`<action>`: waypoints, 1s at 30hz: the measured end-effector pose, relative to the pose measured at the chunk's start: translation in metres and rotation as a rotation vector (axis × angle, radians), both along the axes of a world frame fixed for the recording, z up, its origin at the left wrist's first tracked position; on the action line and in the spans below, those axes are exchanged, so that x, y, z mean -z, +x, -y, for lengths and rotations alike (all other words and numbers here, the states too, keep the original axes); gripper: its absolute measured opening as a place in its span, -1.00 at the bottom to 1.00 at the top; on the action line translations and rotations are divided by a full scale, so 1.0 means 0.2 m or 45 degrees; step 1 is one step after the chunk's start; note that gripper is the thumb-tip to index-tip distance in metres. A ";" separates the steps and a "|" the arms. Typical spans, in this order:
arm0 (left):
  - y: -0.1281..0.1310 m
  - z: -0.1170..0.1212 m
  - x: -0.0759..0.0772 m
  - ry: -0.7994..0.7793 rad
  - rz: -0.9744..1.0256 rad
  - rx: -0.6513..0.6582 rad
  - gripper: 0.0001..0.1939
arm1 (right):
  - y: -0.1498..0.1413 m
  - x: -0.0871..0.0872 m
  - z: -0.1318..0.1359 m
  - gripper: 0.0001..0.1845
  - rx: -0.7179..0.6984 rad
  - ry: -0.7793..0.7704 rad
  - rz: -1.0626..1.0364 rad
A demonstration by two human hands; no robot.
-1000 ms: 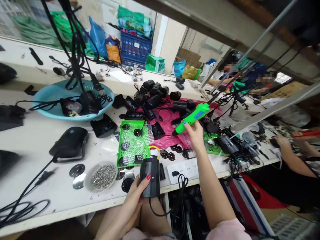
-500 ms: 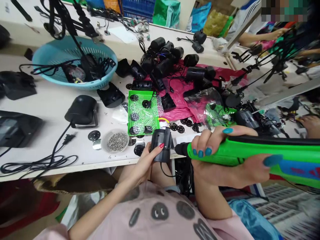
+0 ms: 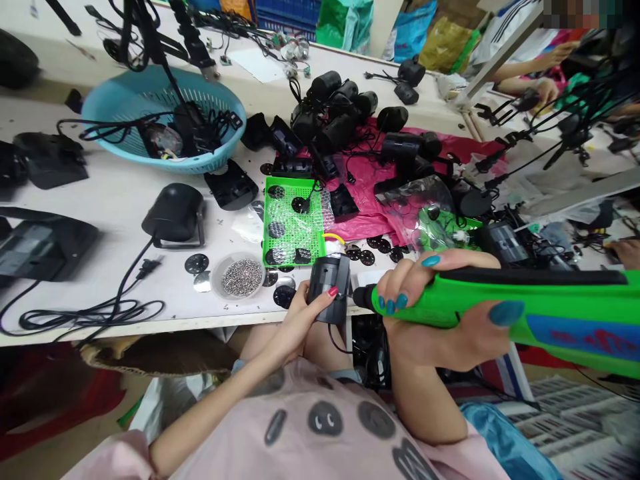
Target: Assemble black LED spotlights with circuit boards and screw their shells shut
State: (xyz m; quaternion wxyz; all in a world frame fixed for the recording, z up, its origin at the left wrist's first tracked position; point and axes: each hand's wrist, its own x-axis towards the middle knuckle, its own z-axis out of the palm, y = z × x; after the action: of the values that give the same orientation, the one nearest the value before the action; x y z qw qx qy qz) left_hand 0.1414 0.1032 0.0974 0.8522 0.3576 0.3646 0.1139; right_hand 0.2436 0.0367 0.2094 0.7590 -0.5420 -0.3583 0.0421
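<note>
My left hand is closed around a black plastic housing at the table's front edge, its thumb on the near face. A thin black cable hangs from the housing's underside. My right hand wraps around a bright green electric screwdriver held level. The tool's dark tip points left at the housing's right side; I cannot tell whether the bit touches it. Left of the housing stands a round tub of small screws. Behind it lies a green perforated tray with black discs and bubble wrap.
A blue plastic basket with cables and parts stands at the back left. Black housings are piled on pink plastic sheeting. A corded black lamp-like unit sits at left. Another person's hand shows at the far right.
The view has shifted, so the table items appear slightly farther right. The screwdriver tip sits a little closer to the housing. Both hands keep their holds.
</note>
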 end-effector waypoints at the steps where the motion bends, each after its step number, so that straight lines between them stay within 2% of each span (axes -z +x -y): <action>1: 0.00 0.01 0.00 0.013 -0.018 -0.016 -0.48 | 0.00 0.00 0.00 -0.74 -0.040 0.001 0.023; 6: 0.01 0.03 0.00 0.008 0.010 -0.092 -0.45 | 0.00 0.02 0.01 -0.74 -0.099 -0.081 0.128; 10: 0.00 0.02 0.01 0.013 0.009 -0.070 -0.43 | 0.00 0.02 -0.02 -0.76 -0.125 -0.025 0.074; 16: 0.00 0.01 0.01 0.067 -0.030 -0.085 -0.43 | -0.03 0.02 -0.02 -0.66 -0.006 -0.152 0.045; 19: 0.00 -0.02 -0.01 0.101 -0.024 -0.049 -0.46 | -0.02 0.02 0.01 -0.66 -0.001 -0.106 0.022; 21: 0.01 -0.05 -0.02 0.239 -0.052 0.032 -0.47 | 0.00 0.02 0.03 -0.64 -0.029 0.006 -0.015; 23: 0.01 -0.08 -0.05 0.495 -0.096 0.099 -0.44 | 0.02 0.04 0.05 -0.59 0.009 0.107 -0.044; 25: 0.00 -0.09 -0.07 0.752 -0.105 0.115 -0.40 | 0.04 0.07 0.06 -0.59 0.140 0.158 -0.039; 27: -0.02 -0.10 -0.07 0.913 -0.078 0.132 -0.40 | 0.06 0.11 0.06 -0.63 0.287 0.167 -0.008; 30: -0.07 -0.14 -0.03 1.088 -0.096 0.152 -0.55 | 0.10 0.16 0.06 -0.66 0.413 0.119 0.052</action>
State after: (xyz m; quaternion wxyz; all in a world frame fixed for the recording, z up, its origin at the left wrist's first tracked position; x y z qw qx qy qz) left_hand 0.1277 0.1311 0.1028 0.6189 0.7026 0.2941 0.1918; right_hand 0.2633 0.0247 0.1771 0.7728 -0.5576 -0.2831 -0.1085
